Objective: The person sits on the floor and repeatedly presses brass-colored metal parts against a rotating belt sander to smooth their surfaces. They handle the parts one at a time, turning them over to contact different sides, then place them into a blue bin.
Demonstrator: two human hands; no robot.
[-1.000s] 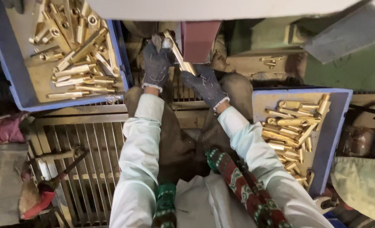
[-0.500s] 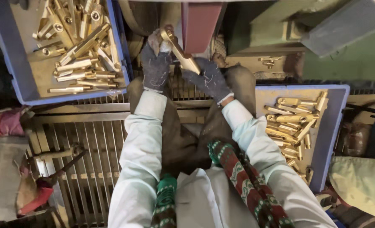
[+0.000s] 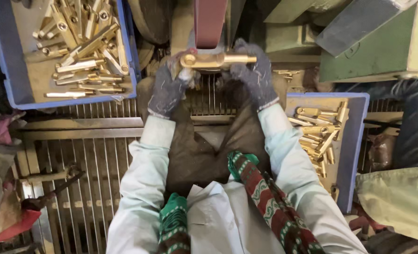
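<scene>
I hold a long brass part (image 3: 217,60) level across the bottom of a dark red sanding belt (image 3: 210,21). My left hand (image 3: 167,88), in a dark knitted glove, grips the end with the round eye. My right hand (image 3: 254,75), gloved the same, grips the rod end. The part touches the belt near its middle.
A blue tray (image 3: 12,89) at the upper left holds several brass parts. Another blue tray (image 3: 354,141) at the right holds several more. A metal grate (image 3: 91,188) lies below. Green machine housing (image 3: 373,51) stands at the upper right. A red-handled tool (image 3: 16,223) lies at the lower left.
Both hands turned the brass part from a slanted pose to level and lifted it against the belt. The view has shifted slightly.
</scene>
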